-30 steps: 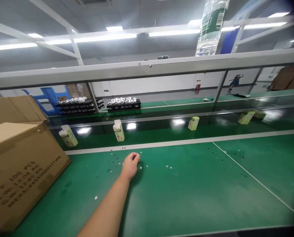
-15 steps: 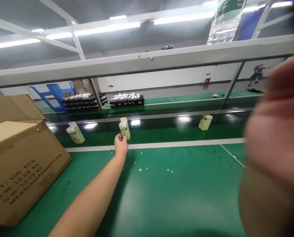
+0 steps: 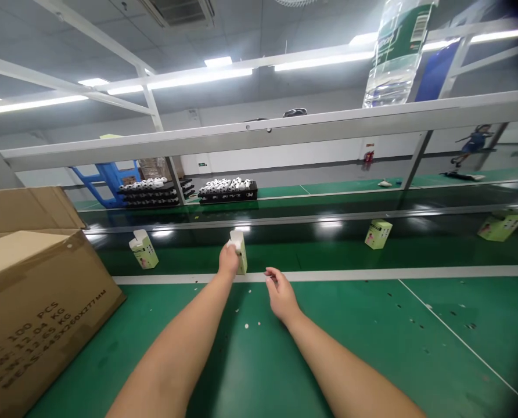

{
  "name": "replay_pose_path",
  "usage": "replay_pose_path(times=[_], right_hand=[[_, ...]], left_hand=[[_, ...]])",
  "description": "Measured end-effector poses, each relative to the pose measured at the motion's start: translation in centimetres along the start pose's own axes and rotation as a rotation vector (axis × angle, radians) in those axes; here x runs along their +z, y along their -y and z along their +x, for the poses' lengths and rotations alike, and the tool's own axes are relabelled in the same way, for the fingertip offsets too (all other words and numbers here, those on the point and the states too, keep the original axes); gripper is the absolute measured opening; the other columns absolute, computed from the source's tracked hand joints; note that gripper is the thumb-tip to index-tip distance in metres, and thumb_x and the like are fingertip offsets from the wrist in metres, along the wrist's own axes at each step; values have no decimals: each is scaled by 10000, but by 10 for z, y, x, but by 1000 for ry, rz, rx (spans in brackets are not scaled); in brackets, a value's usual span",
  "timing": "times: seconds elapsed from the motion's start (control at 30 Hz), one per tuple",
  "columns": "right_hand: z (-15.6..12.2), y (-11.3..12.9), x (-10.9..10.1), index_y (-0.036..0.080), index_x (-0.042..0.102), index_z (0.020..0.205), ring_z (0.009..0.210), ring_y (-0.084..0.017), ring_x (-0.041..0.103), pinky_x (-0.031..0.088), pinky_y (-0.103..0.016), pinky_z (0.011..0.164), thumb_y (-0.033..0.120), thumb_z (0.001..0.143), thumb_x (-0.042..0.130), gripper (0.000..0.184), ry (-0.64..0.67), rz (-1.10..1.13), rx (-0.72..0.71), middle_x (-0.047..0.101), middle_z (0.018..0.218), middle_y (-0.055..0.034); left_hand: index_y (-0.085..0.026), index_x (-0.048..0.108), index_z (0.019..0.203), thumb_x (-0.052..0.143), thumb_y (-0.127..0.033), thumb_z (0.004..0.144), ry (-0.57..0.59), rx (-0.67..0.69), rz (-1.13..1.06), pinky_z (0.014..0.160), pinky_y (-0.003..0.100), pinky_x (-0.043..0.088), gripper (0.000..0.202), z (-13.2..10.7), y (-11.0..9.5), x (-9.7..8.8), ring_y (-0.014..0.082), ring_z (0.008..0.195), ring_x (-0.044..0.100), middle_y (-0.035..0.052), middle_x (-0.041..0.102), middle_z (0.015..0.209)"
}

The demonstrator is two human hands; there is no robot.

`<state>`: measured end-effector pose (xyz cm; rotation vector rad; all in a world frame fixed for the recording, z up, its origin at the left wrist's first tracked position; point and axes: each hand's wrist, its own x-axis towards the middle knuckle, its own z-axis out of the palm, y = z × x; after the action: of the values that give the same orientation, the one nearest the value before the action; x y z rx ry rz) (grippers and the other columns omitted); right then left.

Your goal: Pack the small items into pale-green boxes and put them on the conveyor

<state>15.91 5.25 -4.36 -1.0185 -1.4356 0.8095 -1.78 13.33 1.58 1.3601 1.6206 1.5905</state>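
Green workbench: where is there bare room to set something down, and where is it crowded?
Bare belt lies between the box at the left hand and the next box right. Crowded: that first box, beside the right hand.

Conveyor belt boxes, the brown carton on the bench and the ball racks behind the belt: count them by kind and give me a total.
Pale green boxes on the conveyor belt: 4
Brown cardboard carton: 1
Black racks of black-and-white balls: 2
Total: 7
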Motion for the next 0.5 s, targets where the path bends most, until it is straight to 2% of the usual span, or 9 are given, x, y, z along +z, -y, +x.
replay_pose_path(times=[0.07,0.13,0.2,0.27,0.33,0.4,0.5], right_hand=[[2,9,4,218,529,1278,1125,-245,588,477,-449,997,404,911,478,415,-23,61,-9,598,1248,-111],[3,21,14,216,524,1285,1170,-235,569,457,-432,1027,436,942,418,421,-8,149,2,585,1280,-106],[3,32,28,214,591,1175,1106,-231,605,484,-405,985,473,960,357,410,39,215,43,630,1204,-97],[1,39,40,220,626,1048,1001,-224,637,519,-375,908,495,962,328,414,73,240,76,671,1085,-79],[-1,41,48,227,616,1003,938,-214,644,536,-347,841,478,959,326,386,91,252,86,680,1005,-60],[-2,40,50,228,590,1035,904,-206,646,544,-326,787,419,945,339,327,115,276,103,679,975,-48],[1,41,46,230,523,1129,865,-194,652,547,-307,735,296,874,405,289,116,348,150,675,987,-43]], left_hand=[[-162,601,875,322,-367,859,-43,-36,-41,619,276,494,346,-34,-7,5,206,752,638,70,670,801],[-162,605,880,318,-359,862,-57,-52,-76,643,276,500,348,-70,-16,7,202,761,636,63,674,819],[-170,615,905,352,-364,868,-39,-43,-141,691,280,508,328,-102,-24,6,197,786,636,55,681,855],[-181,617,952,383,-395,887,-11,-33,-209,758,289,514,325,-124,-29,0,198,844,641,54,688,924],[-182,608,1032,323,-446,928,35,-23,-282,830,308,513,402,-135,-31,-7,208,934,644,67,690,1013],[-173,593,1101,229,-469,956,88,-27,-338,874,325,508,491,-138,-30,-13,219,1014,635,84,686,1078],[-196,555,1168,291,-417,946,178,-55,-369,881,332,508,409,-132,-25,-14,222,1040,629,73,675,1117]])
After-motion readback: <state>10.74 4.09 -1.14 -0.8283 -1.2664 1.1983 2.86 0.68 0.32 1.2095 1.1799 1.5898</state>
